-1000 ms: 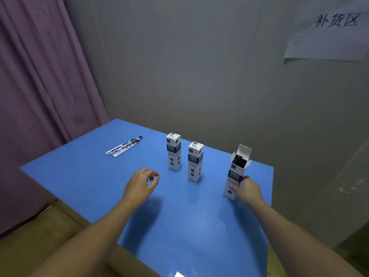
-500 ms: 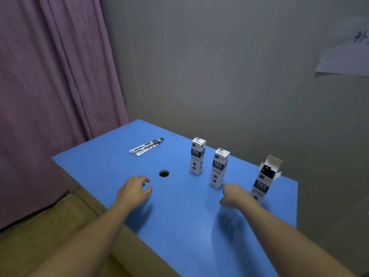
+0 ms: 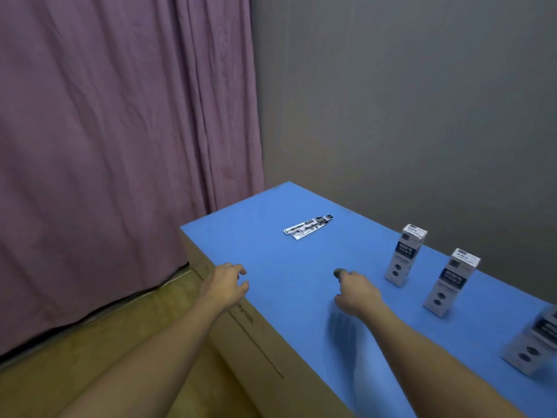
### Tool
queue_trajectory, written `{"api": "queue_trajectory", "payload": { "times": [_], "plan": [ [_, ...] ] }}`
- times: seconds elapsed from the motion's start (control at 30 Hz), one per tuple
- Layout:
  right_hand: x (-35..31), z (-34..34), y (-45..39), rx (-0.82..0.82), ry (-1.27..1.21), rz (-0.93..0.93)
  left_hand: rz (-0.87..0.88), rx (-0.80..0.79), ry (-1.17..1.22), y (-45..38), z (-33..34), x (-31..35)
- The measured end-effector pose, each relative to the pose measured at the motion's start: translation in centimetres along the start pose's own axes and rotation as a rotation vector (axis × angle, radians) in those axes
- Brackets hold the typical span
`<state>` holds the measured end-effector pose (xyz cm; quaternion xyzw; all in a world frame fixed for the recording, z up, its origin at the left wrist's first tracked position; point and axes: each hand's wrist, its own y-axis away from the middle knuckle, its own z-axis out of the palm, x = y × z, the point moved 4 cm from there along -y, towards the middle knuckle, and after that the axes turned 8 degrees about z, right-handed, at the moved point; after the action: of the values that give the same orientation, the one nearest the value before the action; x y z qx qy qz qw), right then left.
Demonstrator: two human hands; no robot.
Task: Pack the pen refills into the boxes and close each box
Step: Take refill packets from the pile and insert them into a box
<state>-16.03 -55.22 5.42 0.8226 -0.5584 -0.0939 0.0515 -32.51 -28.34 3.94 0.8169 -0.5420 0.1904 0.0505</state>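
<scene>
The right hand (image 3: 357, 292) has left the open box (image 3: 533, 345), now at frame's right edge; both hands reach empty, fingers loosely curled. The refill packet (image 3: 309, 228) lies flat ahead on the blue desk (image 3: 271, 251), its long axis slanting up-right, roughly equidistant from the left hand (image 3: 226, 286)

Before you, by material:
- Table top (image 3: 271, 251): blue, matt, smooth, looks like a foam or felt-like sheet.
- Table side panel (image 3: 241, 333): light brown board, dull, with fine scuffs and a dark seam.
- Three upright boxes (image 3: 405, 256) (image 3: 450, 282) (image 3: 533, 348): printed white card, slight sheen; the nearest is blurred.
- Flat packet (image 3: 309, 227) on the far table: glossy printed wrap, film or paper unclear.
- Curtain (image 3: 120, 131): mauve cloth, matt, softly creased.
- Wall (image 3: 422, 101): grey, matt, smooth.
- Floor (image 3: 90, 357): tan, smooth, low sheen.
</scene>
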Motion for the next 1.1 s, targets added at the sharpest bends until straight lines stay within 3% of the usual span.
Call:
{"api": "queue_trajectory", "payload": {
  "times": [0.3,0.7,0.83,1.1],
  "plan": [
    [-7.2,0.7,-2.5,0.004,0.04,-0.027,-0.018,-0.013,0.052,-2.8,-0.3,-5.0],
    [-8.2,0.6,-13.3,-0.05,0.0,0.074,0.035,-0.131,-0.012,-14.0,1.9,-5.6],
    [-7.7,0.4,-16.6,-0.059,-0.039,0.107,0.027,-0.143,0.026,-18.8,2.4,-4.6],
    [-6.6,0.1,-21.3,0.081,-0.231,0.16,0.108,-0.1,0.162,-24.2,5.9,0.6]
  ]
}}
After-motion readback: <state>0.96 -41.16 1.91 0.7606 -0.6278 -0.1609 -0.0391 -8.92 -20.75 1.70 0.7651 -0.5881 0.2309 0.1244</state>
